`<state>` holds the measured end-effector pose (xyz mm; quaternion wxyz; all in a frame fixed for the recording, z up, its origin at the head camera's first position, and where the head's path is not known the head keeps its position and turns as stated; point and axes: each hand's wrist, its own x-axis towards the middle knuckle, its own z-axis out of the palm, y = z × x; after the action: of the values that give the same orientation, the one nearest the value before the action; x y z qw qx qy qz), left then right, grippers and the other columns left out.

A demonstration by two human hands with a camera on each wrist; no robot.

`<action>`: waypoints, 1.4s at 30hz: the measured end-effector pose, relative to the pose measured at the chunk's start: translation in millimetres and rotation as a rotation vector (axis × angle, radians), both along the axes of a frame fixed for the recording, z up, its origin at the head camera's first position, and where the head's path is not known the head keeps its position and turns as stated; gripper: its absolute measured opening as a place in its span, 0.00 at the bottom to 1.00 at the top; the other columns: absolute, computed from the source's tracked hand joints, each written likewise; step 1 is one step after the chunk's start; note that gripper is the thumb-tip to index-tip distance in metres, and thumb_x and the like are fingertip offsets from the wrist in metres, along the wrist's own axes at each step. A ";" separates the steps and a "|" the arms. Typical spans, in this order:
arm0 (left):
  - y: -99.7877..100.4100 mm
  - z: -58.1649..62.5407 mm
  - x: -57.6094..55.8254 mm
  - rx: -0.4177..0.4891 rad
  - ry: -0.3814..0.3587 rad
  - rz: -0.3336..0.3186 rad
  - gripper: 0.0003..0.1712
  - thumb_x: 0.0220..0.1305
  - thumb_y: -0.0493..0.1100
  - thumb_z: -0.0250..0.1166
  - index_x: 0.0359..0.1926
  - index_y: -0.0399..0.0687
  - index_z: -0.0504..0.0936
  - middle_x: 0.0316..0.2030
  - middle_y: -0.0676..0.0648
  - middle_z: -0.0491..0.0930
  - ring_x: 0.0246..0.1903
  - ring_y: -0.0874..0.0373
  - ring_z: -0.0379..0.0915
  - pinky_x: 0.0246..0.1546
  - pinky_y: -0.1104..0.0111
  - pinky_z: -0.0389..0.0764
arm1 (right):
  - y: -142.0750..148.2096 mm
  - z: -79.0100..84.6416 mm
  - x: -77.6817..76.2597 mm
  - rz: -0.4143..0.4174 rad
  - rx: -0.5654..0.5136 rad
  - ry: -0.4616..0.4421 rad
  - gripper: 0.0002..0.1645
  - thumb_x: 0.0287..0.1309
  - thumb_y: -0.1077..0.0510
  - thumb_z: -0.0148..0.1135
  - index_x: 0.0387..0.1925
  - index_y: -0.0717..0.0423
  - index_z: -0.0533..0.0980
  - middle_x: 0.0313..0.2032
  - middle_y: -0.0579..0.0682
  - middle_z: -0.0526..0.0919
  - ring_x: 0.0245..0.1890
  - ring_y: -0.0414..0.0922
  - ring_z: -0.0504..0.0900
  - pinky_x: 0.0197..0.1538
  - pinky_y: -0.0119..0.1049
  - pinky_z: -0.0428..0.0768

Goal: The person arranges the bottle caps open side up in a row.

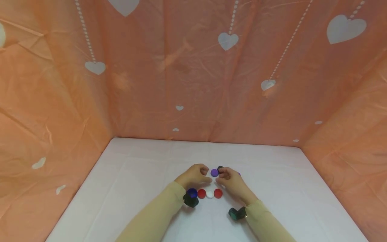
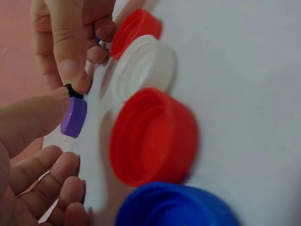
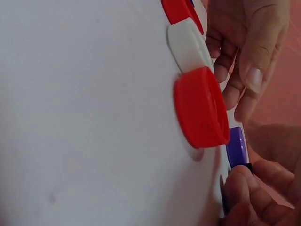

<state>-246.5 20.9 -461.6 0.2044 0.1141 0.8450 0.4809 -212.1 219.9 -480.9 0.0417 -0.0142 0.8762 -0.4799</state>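
In the head view my left hand [image 1: 196, 175] is spread with its thumb apart from its fingers, just left of a purple bottle cap [image 1: 214, 172]. The hand holds nothing; in the left wrist view its thumb overlaps the edge of that cap [image 2: 74, 117]. My right hand [image 1: 232, 183] pinches a small black cap [image 1: 220, 167] at its fingertips, right beside the purple one. Fingers hide most of the black cap in the right wrist view. Nearer me, a blue cap [image 1: 191, 192], a red cap [image 1: 201, 193], a white cap [image 1: 210, 194] and another red cap [image 1: 218, 193] form a row.
Another bit of purple [image 1: 239, 174] shows behind my right hand. Dark wrist cameras [image 1: 191, 200] hang at both sleeves, the left one close to the blue cap. The white table [image 1: 145, 161] is enclosed by orange cloth walls [image 1: 193, 84] with white hearts.
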 end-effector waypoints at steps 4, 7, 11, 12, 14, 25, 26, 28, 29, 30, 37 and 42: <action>-0.1 -1.1 -3.8 0.024 -0.047 0.004 0.27 0.51 0.45 0.75 0.52 0.44 0.78 0.38 0.49 0.78 0.40 0.53 0.72 0.51 0.56 0.72 | -2.4 -1.6 -4.1 0.010 0.015 -0.020 0.27 0.59 0.56 0.67 0.59 0.55 0.73 0.39 0.47 0.80 0.41 0.44 0.78 0.50 0.44 0.77; 0.3 -2.8 -5.5 0.042 -0.057 0.000 0.23 0.51 0.43 0.75 0.49 0.45 0.79 0.35 0.48 0.77 0.38 0.53 0.72 0.46 0.58 0.71 | -3.3 -2.4 -5.8 0.030 0.033 -0.036 0.27 0.60 0.55 0.66 0.60 0.52 0.73 0.41 0.47 0.79 0.41 0.45 0.77 0.49 0.44 0.76; 1.0 -4.0 -6.2 0.057 -0.072 0.003 0.18 0.51 0.40 0.74 0.44 0.46 0.80 0.32 0.48 0.78 0.35 0.54 0.72 0.43 0.59 0.70 | -3.0 -2.9 -5.4 0.055 0.043 -0.065 0.26 0.58 0.54 0.68 0.59 0.49 0.73 0.43 0.46 0.77 0.41 0.46 0.75 0.48 0.43 0.75; 1.4 -4.0 -5.8 0.061 -0.076 0.005 0.17 0.51 0.39 0.74 0.43 0.46 0.80 0.32 0.48 0.78 0.34 0.54 0.72 0.42 0.60 0.70 | -2.8 -3.0 -5.0 0.060 0.035 -0.071 0.26 0.57 0.54 0.68 0.58 0.49 0.73 0.43 0.46 0.77 0.42 0.46 0.74 0.48 0.43 0.74; 2.0 -3.7 -4.6 0.068 -0.073 0.004 0.16 0.51 0.37 0.73 0.42 0.45 0.79 0.31 0.47 0.77 0.33 0.54 0.71 0.41 0.61 0.70 | -2.2 -3.0 -4.7 0.069 0.022 -0.078 0.26 0.56 0.54 0.69 0.57 0.49 0.73 0.44 0.47 0.77 0.42 0.46 0.74 0.49 0.43 0.74; 6.3 -10.7 -2.1 0.113 -0.006 -0.001 0.16 0.47 0.27 0.72 0.37 0.39 0.77 0.27 0.47 0.75 0.29 0.57 0.69 0.32 0.68 0.72 | -4.9 -6.9 -3.8 0.060 0.083 -0.109 0.21 0.56 0.51 0.70 0.50 0.49 0.77 0.42 0.46 0.78 0.38 0.46 0.73 0.42 0.41 0.72; 6.5 -10.9 -2.0 0.118 -0.002 -0.001 0.16 0.46 0.26 0.71 0.37 0.38 0.77 0.27 0.47 0.74 0.29 0.57 0.69 0.32 0.69 0.71 | -5.4 -7.0 -3.8 0.060 0.080 -0.110 0.20 0.56 0.51 0.70 0.50 0.50 0.77 0.41 0.47 0.78 0.38 0.46 0.73 0.42 0.41 0.72; 6.4 -10.8 -2.1 0.121 0.011 0.000 0.16 0.45 0.24 0.71 0.36 0.37 0.77 0.26 0.48 0.74 0.28 0.58 0.69 0.30 0.70 0.72 | -6.4 -7.0 -4.0 0.057 0.063 -0.114 0.19 0.56 0.52 0.69 0.49 0.50 0.77 0.41 0.47 0.77 0.38 0.46 0.73 0.42 0.41 0.72; 6.5 -10.7 -2.3 0.118 0.017 0.000 0.16 0.45 0.24 0.71 0.36 0.37 0.78 0.26 0.48 0.74 0.27 0.58 0.69 0.30 0.70 0.72 | -7.0 -6.7 -4.0 0.056 0.055 -0.115 0.19 0.56 0.53 0.69 0.49 0.50 0.77 0.42 0.47 0.77 0.38 0.46 0.73 0.43 0.41 0.72; 6.6 -10.7 -2.6 0.116 0.022 -0.001 0.16 0.45 0.24 0.71 0.36 0.37 0.78 0.26 0.48 0.74 0.27 0.58 0.69 0.30 0.70 0.71 | -7.5 -6.5 -4.0 0.054 0.049 -0.116 0.18 0.57 0.53 0.69 0.48 0.50 0.77 0.42 0.48 0.77 0.38 0.46 0.73 0.43 0.41 0.72; 6.6 -12.2 -5.4 0.128 0.033 -0.012 0.13 0.46 0.24 0.71 0.34 0.36 0.80 0.24 0.48 0.75 0.26 0.59 0.69 0.28 0.71 0.71 | -10.0 -3.8 -3.7 0.043 0.039 -0.107 0.17 0.57 0.54 0.68 0.47 0.52 0.77 0.41 0.48 0.77 0.37 0.46 0.72 0.41 0.40 0.71; 4.9 -12.3 -8.0 0.154 -0.002 -0.001 0.12 0.47 0.26 0.71 0.35 0.36 0.81 0.26 0.47 0.76 0.27 0.59 0.70 0.29 0.71 0.71 | -10.6 -2.4 -4.9 0.036 0.006 -0.114 0.16 0.57 0.56 0.67 0.47 0.54 0.77 0.40 0.49 0.77 0.37 0.46 0.72 0.40 0.39 0.71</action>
<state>-254.5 25.8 -473.9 0.1961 0.1294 0.8053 0.5443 -216.9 209.3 -483.4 0.1003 -0.0024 0.8734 -0.4765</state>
